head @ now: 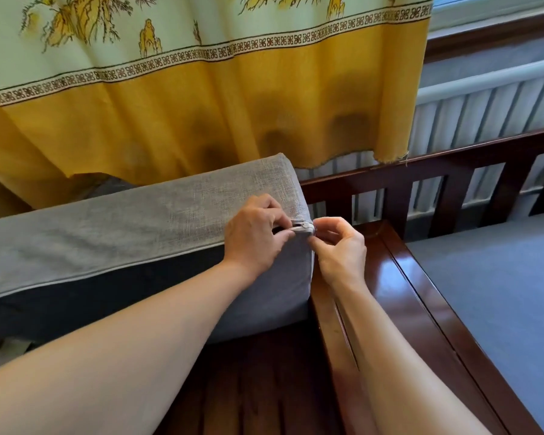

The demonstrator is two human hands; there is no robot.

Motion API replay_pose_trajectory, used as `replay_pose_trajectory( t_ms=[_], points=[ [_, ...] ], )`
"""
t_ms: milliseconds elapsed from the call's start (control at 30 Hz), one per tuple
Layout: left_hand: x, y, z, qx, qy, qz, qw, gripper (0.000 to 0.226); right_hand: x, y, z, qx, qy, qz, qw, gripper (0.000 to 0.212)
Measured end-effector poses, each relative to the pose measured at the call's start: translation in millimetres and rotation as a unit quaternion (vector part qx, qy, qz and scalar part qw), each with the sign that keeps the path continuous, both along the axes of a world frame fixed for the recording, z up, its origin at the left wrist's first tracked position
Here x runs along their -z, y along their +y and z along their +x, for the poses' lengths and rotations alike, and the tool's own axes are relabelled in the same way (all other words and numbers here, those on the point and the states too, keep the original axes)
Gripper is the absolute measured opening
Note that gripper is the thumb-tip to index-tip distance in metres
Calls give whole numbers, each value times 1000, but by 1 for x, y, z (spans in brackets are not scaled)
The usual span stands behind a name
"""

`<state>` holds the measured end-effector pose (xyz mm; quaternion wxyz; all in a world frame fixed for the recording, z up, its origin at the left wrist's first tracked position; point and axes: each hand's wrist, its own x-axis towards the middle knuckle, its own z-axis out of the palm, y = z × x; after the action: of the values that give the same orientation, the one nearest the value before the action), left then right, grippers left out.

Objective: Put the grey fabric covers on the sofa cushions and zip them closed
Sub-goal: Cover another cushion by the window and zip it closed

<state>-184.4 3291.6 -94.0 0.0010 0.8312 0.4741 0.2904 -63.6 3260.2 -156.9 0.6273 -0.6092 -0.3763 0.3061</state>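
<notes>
Dark polished wooden sofa frame (399,287), slatted seat nearest the camera, armrest rail running between two seating sections. Two bare forearms reach in from the lower edge. Grey cushion (132,246), already inside its grey fabric cover (201,211), stands on its long edge on the slats, its right end against the rail. Left hand (253,235): fingers curled, pinching the cover fabric at the cushion's upper right corner. Right hand (341,246): fingers bent, thumb and forefinger closed on fabric just beside the zipper pull (304,225). Zipper pull: small, silver, at the corner, between the two hands. Second seat cushion (500,293), grey-blue, lies flat to the right of the rail. Behind: yellow patterned curtain (186,89) hanging over the cushion; white radiator (484,111) beyond the backrest slats; window sill above.
</notes>
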Motion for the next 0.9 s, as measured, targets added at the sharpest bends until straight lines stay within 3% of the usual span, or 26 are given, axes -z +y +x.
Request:
replay_pose_trajectory(
  t_ms=[200,467,700,900],
  points=[
    [13,-9,11,-92,-101,-13,991,14,-5,6,6,7,-65,35,997,12],
    [14,-28,45,-274,-135,-81,949,25,-11,6,21,-53,-87,31,994,14],
    [13,-27,51,-311,-174,-102,929,17,-13,8,25,-65,-89,15,994,10],
    [10,-28,6,-332,-181,-99,920,13,-16,6,20,-38,-80,-1,996,9]
  ],
)
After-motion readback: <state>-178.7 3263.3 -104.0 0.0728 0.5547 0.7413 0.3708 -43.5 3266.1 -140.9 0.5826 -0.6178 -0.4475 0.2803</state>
